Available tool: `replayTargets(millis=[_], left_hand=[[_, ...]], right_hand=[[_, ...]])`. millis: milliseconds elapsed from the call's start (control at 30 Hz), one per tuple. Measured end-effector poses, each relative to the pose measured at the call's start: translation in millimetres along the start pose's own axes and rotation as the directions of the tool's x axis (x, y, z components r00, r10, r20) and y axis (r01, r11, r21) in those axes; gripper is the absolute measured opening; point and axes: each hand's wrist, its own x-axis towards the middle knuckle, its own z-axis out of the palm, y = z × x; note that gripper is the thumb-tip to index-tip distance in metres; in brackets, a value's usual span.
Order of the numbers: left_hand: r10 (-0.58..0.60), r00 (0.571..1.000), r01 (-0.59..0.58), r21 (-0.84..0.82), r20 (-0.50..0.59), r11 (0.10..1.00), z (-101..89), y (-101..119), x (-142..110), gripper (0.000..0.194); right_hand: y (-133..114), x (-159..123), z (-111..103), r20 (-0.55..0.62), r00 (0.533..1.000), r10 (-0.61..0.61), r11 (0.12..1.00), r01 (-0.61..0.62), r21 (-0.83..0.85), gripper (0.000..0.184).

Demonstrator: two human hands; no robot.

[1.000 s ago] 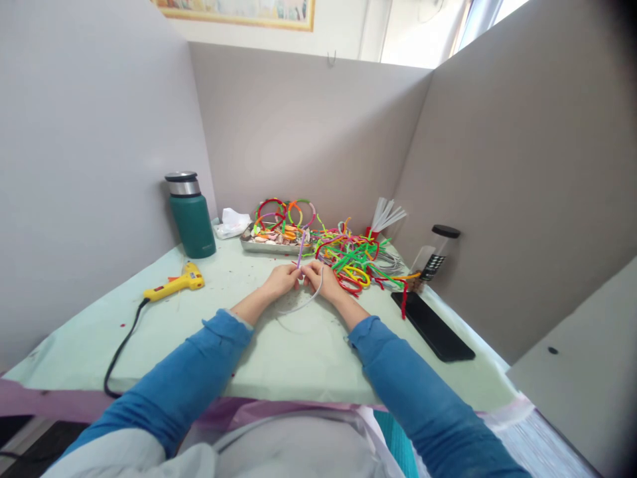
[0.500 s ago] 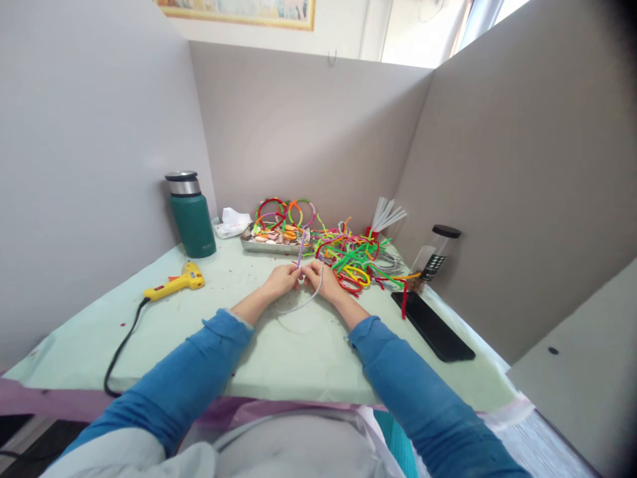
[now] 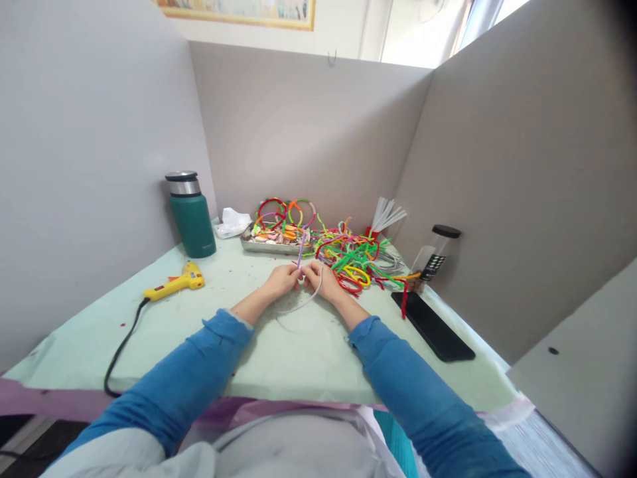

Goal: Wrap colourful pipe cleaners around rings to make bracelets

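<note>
My left hand [image 3: 281, 280] and my right hand [image 3: 323, 279] meet above the middle of the table, fingers closed in a pinch. A purple pipe cleaner [image 3: 301, 249] stands up from between the fingertips, on the side of my left hand. From my right hand a thin pale grey hoop [image 3: 301, 307] curves down and round toward my left wrist. The fingers hide where the pipe cleaner meets the hoop. Just beyond my right hand lies a tangle of coloured pipe cleaners [image 3: 359, 253].
A metal tray [image 3: 275, 249] of small pieces stands behind the hands, with colourful rings [image 3: 273, 207] on it. At left are a green bottle [image 3: 192, 222] and a yellow glue gun [image 3: 175, 284]. A black phone [image 3: 434, 328], a clear bottle [image 3: 438, 251] and glue sticks [image 3: 386, 216] are at right.
</note>
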Motion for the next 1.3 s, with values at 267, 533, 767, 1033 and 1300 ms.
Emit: replayTargets(millis=[267, 533, 767, 1033, 1300], left_hand=[[-0.004, 1.0, 0.003, -0.014, -0.015, 1.0, -0.2, 1.1, -0.7, 0.034], [-0.044, 0.999, 0.042, -0.107, -0.017, 0.993, 1.1, -1.0, 1.6, 0.035], [-0.158, 0.987, 0.155, -0.297, 0.013, 0.942, 2.0, 1.4, -0.5, 0.036], [-0.228, 0.962, 0.274, -0.512, 0.151, 0.814, -3.2, 10.6, -5.8, 0.026], [-0.255, 0.939, 0.343, -0.562, 0.232, 0.752, -9.3, 16.7, -9.3, 0.02]], right_hand=[[-4.4, -0.8, -0.9, -0.01, 1.0, 0.013, 1.0, -0.013, -0.015, 0.034], [-8.6, -1.5, -2.1, -0.021, 1.0, 0.009, 1.0, -0.009, -0.006, 0.031], [-13.1, -4.3, -1.5, 0.007, 0.999, 0.038, 0.991, -0.039, 0.13, 0.03], [-16.3, -5.0, -1.1, 0.005, 0.999, 0.034, 0.985, -0.034, 0.17, 0.029], [-17.5, -6.1, -0.8, 0.021, 1.0, 0.011, 0.974, -0.016, 0.225, 0.03]])
